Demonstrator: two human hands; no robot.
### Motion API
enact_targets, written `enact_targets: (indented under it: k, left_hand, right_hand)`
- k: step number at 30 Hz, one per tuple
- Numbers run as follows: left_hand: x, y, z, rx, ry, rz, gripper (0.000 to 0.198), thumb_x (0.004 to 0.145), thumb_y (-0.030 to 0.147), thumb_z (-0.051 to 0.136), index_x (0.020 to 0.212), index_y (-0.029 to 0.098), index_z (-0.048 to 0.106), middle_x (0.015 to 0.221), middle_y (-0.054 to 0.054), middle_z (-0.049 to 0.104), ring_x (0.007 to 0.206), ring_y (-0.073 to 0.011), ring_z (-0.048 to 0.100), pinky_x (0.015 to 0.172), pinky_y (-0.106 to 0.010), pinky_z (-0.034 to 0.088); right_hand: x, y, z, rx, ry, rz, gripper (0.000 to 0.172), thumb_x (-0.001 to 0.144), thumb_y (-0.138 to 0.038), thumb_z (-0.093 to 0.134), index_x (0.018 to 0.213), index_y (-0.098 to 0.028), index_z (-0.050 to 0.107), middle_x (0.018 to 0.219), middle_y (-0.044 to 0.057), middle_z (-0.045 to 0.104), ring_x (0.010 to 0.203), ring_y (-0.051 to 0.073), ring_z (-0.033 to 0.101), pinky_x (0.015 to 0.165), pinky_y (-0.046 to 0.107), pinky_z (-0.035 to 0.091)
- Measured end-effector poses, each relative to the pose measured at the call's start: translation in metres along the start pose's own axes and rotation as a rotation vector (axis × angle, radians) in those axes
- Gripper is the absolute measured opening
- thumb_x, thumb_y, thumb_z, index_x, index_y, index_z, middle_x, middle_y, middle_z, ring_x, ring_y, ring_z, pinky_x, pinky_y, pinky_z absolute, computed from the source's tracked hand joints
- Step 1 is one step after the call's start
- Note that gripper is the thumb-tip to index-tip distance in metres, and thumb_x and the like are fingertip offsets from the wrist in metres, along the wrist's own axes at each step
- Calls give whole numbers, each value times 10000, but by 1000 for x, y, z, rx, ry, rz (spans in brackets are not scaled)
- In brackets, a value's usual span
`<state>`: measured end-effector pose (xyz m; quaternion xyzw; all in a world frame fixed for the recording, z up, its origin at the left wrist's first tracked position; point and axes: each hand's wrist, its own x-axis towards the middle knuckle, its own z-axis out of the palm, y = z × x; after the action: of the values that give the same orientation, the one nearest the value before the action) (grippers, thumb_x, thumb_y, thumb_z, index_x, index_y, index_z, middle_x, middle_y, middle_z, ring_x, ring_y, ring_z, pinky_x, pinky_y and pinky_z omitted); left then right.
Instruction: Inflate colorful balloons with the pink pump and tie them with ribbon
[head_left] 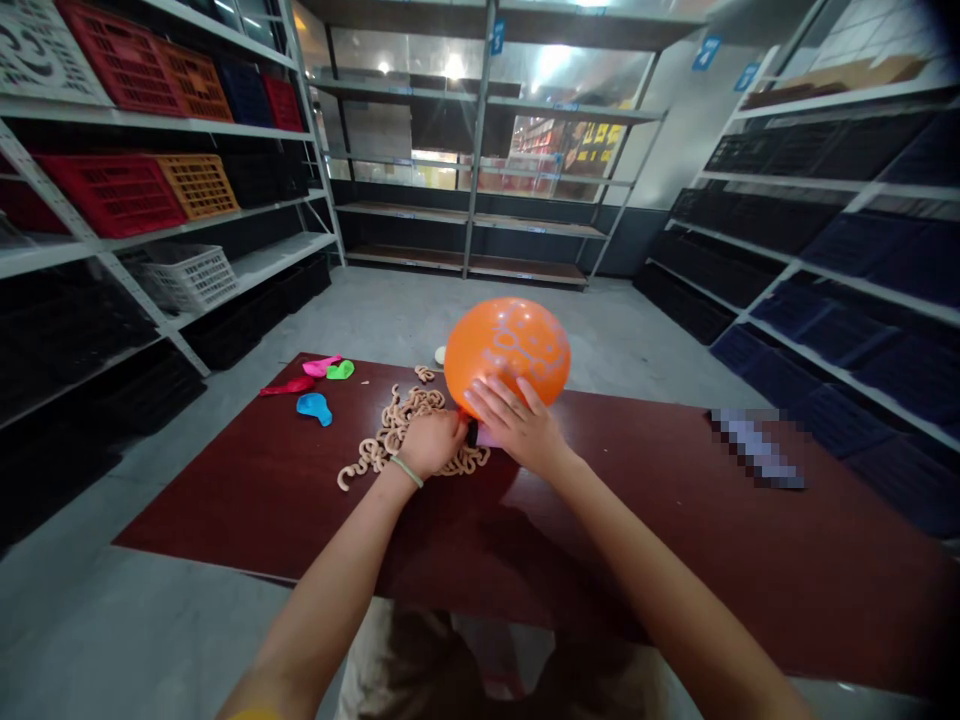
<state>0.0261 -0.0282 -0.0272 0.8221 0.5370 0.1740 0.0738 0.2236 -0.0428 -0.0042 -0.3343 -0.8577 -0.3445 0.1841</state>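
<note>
Left hand (433, 440) and right hand (517, 425), together, clamp orange balloon (510, 345) over dark red table (675, 560); shelving (525, 228) lines 3 walls.

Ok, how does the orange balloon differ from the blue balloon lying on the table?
The orange balloon is blown up and round; the blue balloon is limp and flat. The orange balloon bears a pale printed pattern; the blue balloon looks plain. The right hand and left hand are on the orange balloon; the blue balloon lies untouched. Both are over the dark red table.
</note>
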Motion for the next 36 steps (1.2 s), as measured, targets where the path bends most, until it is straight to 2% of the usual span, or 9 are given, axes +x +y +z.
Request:
enact_targets:
  k: [3,8,15,19,23,27,30,33,36]
  left_hand:
    - [0,2,3,11,4,23,346,963,321,363,828,160,639,778,-139,693,648,-218,642,657,-322,471]
    - [2,3,7,-4,9,-3,329,961,314,366,874,148,636,782,-146,687,663,-233,650,669,-336,473]
    - [2,4,4,102,-15,7,424,1005,336,260,920,149,631,824,-145,692,674,-231,649,641,-322,452]
    - [-1,11,2,134,-12,31,398,1007,326,268,922,151,615,796,-130,683,645,-213,625,622,-303,439]
    - [-2,14,1,108,-12,35,381,1007,331,283,903,161,608,754,-108,671,632,-202,610,601,-292,415]
    - [-2,11,-1,-104,49,15,357,1003,381,329,857,192,595,739,-69,654,657,-195,608,613,-286,411]
    - [-1,8,-4,-433,72,-48,374,993,422,352,757,213,554,643,-18,611,594,-163,585,586,-265,422]
    - [2,8,-5,-807,25,-182,381,964,480,401,741,210,553,551,12,578,464,-134,537,484,-245,415]
    - [5,7,-3,-1046,9,-288,335,898,487,534,784,182,616,653,-17,661,443,-111,534,420,-224,393]
  right_hand:
    - [6,-4,5,99,-80,-14,659,934,-169,467,1542,-281,241,1568,13,336,1457,220,273,1211,486,202]
    - [14,2,15,146,-79,38,668,941,-231,498,1541,-328,221,1575,43,323,1449,262,285,1184,605,143]
    - [17,3,37,125,42,57,627,957,-320,507,1524,-381,246,1554,46,368,1438,248,299,1164,618,46]
    - [7,-1,47,150,83,121,639,937,-312,540,1509,-415,274,1533,26,406,1422,276,326,1154,614,67]
    - [0,-4,52,114,143,136,564,953,-259,515,1468,-421,353,1509,-19,443,1427,236,319,1156,561,68]
    - [-1,1,51,23,225,128,449,967,-223,494,1396,-351,476,1489,-45,467,1450,208,269,1152,498,74]
    - [-1,6,49,-16,254,161,405,970,-209,481,1351,-341,523,1467,-50,493,1453,208,265,1138,491,91]
    - [-2,11,48,9,213,184,418,979,-203,455,1367,-352,501,1457,-44,505,1449,206,280,1120,500,112]
    - [-2,13,47,49,150,194,452,984,-208,439,1411,-358,451,1460,-33,502,1440,211,300,1100,506,147]
